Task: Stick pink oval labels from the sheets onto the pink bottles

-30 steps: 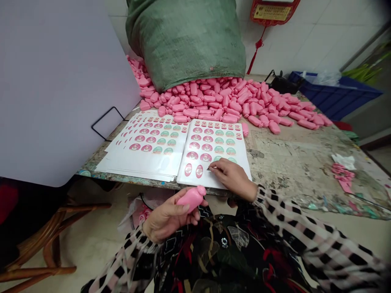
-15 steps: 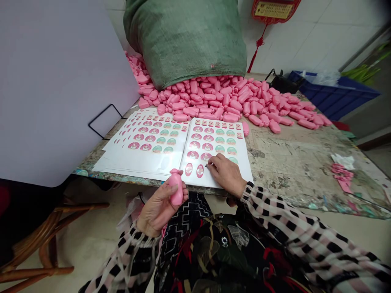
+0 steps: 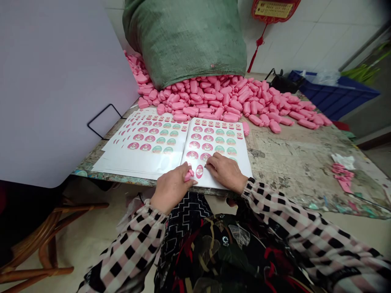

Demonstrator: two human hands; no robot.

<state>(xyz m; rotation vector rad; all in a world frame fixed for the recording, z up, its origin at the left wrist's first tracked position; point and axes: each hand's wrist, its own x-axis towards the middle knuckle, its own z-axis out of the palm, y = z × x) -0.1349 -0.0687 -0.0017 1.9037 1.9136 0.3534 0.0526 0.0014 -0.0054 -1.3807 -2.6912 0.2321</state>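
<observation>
My left hand (image 3: 171, 188) is closed round a small pink plastic bottle (image 3: 188, 176), knuckles up, pressing it onto the near edge of the sticker sheet (image 3: 241, 162). Only the bottle's tip shows past my fingers. My right hand (image 3: 225, 171) lies on the same sheet just to the right, fingertips pinched at a pink oval sticker (image 3: 199, 171). A second stack of sticker sheets (image 3: 146, 156) lies to the left. A big heap of pink bottles (image 3: 226, 99) spills from a green woven sack (image 3: 186, 38) at the back of the table.
A large white board (image 3: 55, 85) stands at the left over the table's corner. The worn table top (image 3: 299, 162) carries pink scraps (image 3: 343, 173) at the right. A blue crate (image 3: 336, 95) sits behind. A wooden chair (image 3: 36, 244) stands at lower left.
My left hand has carried the pink bottle up from my lap to the sheet's near edge and turned palm down over it. My right hand has stayed on the sheet.
</observation>
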